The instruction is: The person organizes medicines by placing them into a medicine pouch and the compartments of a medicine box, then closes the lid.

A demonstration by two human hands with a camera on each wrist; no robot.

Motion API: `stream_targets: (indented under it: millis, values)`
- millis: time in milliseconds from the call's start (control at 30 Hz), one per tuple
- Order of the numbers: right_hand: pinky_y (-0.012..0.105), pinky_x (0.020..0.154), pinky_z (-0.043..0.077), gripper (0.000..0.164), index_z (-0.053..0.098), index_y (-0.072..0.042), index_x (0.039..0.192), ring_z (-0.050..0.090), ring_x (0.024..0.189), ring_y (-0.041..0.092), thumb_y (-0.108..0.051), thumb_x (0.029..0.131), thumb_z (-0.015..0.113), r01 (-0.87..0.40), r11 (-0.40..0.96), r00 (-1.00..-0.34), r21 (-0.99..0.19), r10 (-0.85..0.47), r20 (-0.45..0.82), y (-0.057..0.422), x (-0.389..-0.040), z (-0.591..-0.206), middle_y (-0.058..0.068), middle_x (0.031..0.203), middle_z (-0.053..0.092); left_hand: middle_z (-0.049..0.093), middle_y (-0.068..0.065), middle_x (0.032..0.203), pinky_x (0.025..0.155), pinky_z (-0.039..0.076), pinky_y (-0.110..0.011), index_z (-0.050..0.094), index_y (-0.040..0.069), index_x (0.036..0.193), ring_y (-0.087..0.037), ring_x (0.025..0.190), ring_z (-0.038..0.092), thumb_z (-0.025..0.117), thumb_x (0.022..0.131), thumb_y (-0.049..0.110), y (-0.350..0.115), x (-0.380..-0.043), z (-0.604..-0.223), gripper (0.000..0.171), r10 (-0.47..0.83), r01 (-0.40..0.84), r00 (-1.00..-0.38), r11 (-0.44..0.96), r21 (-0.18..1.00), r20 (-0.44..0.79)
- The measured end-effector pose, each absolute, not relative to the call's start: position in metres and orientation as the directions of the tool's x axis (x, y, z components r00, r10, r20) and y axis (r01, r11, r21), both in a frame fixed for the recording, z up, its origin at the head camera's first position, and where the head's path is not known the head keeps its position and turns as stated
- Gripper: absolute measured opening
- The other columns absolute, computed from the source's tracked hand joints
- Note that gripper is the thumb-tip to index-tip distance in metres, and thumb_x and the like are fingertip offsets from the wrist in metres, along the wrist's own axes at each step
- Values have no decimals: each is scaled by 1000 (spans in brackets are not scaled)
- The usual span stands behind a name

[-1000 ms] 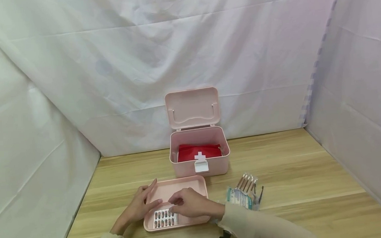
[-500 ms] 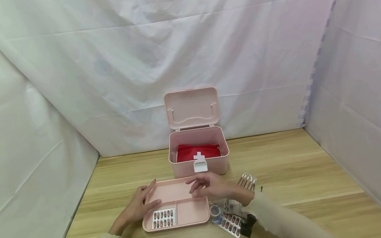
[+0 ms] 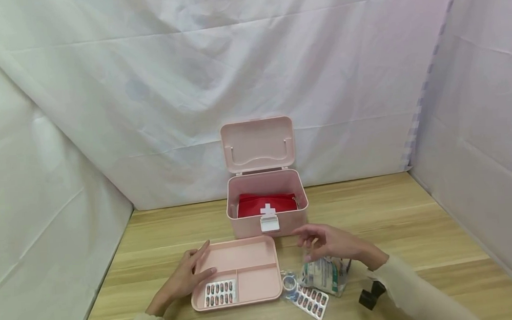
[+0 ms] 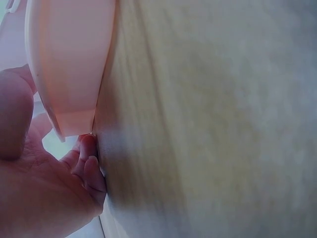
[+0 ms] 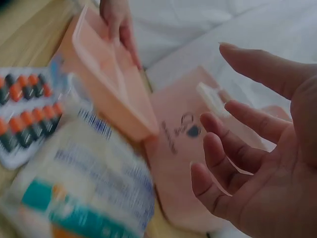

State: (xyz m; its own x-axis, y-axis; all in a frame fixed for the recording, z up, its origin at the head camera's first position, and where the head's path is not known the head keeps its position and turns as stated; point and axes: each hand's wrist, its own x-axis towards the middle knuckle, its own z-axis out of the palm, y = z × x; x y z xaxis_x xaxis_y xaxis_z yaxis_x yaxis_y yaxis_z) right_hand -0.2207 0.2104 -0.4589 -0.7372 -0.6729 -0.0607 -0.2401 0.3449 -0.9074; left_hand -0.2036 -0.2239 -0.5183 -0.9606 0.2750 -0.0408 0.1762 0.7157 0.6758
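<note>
My left hand (image 3: 185, 277) holds the left end of the shallow pink tray (image 3: 258, 302). Its thumb reaches over the rim, while the lower fingers curl outside by the table in the left wrist view. A blister pack of capsules (image 3: 220, 293) lies in the tray's front left compartment. Loosely bent and holding nothing, my right hand (image 3: 331, 241) hovers over a clear packet with green and white print (image 3: 322, 275). In the right wrist view, its fingers stay apart from the packet. Left of the packet lie a second capsule blister pack (image 3: 312, 302) and a small roll in clear wrap (image 3: 289, 282).
Behind the tray stands a pink first-aid box (image 3: 291, 225), lid (image 3: 259, 142) raised, with a red zip pouch (image 3: 263, 203) inside. My right hand partly covers the things around the packet. White cloth (image 3: 181, 86) hangs around the wooden table (image 3: 373, 202).
My right hand has moved right, from above the tray's blister pack to over the green and white packet. The second blister pack and wrapped roll are uncovered. My left hand stays put.
</note>
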Motion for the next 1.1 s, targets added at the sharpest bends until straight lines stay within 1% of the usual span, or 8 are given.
stream_targets:
  millis: [100,200,433,567,667,800,1000,1100]
  values:
    - [31,86,51,62,51,-11,141,54,106,36,-19,86,77,-253,388,-751,-886,-656,-73,225,-220,-468,17,120,60,42,-24,134,92,43,-46,32,17,156,-28,109,47,74,88,39,-224,-204,-519,83,281,187,-959,717,672,-33]
    - [32,86,51,64,51,-8,141,55,106,36,-19,84,78,-246,413,-760,-877,-643,-90,236,-219,-477,15,119,60,42,-23,134,94,43,-48,31,18,156,-28,111,48,74,89,39,-224,-204,-519,83,278,181,-960,719,672,-39]
    - [33,83,49,64,56,-10,137,55,103,28,-28,81,82,-287,491,-784,-823,-613,-92,248,-212,-494,7,115,60,42,-24,134,96,43,-50,31,17,156,-29,112,49,73,89,39,-224,-204,-518,83,280,180,-959,715,675,-40]
    - [30,88,47,72,54,-10,139,52,104,22,-32,78,84,-288,522,-790,-803,-603,-109,248,-207,-502,2,116,58,42,-25,135,95,43,-51,31,17,156,-30,113,48,74,88,40,-224,-204,-518,83,283,185,-958,713,676,-36]
    - [30,92,46,77,53,-8,139,52,106,18,-36,75,85,-313,543,-795,-779,-599,-98,246,-205,-506,0,118,56,42,-24,135,95,43,-49,31,17,156,-29,112,49,73,89,40,-225,-204,-519,83,284,187,-958,719,669,-38]
    - [31,95,47,79,54,-5,138,53,108,20,-38,73,85,-353,552,-799,-756,-597,-63,245,-204,-509,1,120,56,43,-22,133,94,43,-48,32,18,156,-28,111,49,73,89,41,-225,-204,-519,82,282,186,-959,722,666,-38]
    - [36,101,45,78,51,-12,142,53,116,24,-33,76,85,-290,539,-826,-791,-558,-78,246,-210,-513,2,126,57,44,-21,134,95,43,-49,32,19,156,-28,112,48,73,88,41,-225,-204,-520,82,276,182,-960,724,665,-38]
    - [37,99,45,80,48,-15,145,51,114,24,-30,76,85,-259,538,-835,-802,-542,-94,247,-213,-514,3,123,57,44,-22,134,95,43,-49,32,18,156,-28,112,48,74,88,41,-225,-204,-520,83,277,187,-960,724,664,-32]
